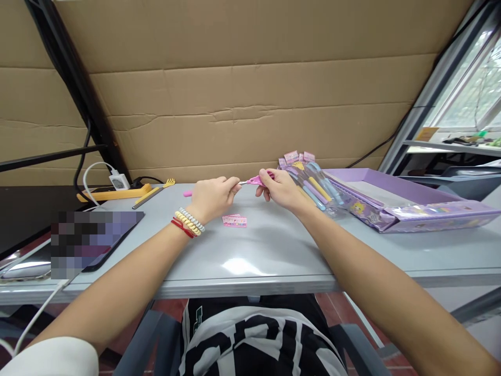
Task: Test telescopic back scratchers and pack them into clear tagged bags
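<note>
Both of my hands meet above the middle of the grey table. My left hand is closed in a pinch on the metal end of a small pink utensil. My right hand is closed round the pink head of the same utensil. A pink end sticks out behind my left hand. A small pink label card lies flat on the table just below the hands. To the right of my right hand lies a heap of packaged pastel utensils in clear wrappers.
A purple box lid lies at the right. A yellow fork-shaped utensil, a yellow power strip with a white charger sit at the back left. A dark tablet lies at the left. Cardboard lines the back wall.
</note>
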Demonstrator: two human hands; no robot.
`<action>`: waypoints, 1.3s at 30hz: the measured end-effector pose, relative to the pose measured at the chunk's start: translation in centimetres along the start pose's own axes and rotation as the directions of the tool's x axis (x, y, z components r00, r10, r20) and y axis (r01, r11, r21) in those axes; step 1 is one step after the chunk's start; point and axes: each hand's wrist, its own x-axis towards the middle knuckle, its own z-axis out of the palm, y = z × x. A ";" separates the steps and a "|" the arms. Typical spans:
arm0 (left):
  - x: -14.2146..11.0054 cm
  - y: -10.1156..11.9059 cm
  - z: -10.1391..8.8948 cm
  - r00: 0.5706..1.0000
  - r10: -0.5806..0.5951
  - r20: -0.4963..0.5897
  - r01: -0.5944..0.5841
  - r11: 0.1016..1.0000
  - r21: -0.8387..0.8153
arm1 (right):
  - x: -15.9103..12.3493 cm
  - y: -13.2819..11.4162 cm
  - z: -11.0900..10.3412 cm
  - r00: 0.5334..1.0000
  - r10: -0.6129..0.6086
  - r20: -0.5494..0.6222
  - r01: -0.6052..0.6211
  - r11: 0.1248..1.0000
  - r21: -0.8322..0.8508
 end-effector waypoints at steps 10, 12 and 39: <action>0.6 -9.6 -0.5 0.981 -0.177 -0.080 0.185 0.978 0.098 | 1.6 2.3 -8.3 0.751 0.289 -0.594 -0.108 0.941 0.321; 0.0 -12.8 -0.5 0.961 -0.240 -0.140 0.257 0.959 0.121 | 1.3 3.4 -11.3 0.633 0.335 -0.698 -0.070 0.922 0.380; 1.1 -2.9 -0.7 0.991 -0.040 -0.130 0.035 0.999 -0.040 | 0.0 -0.6 -2.1 0.989 0.052 -0.140 -0.055 0.998 -0.020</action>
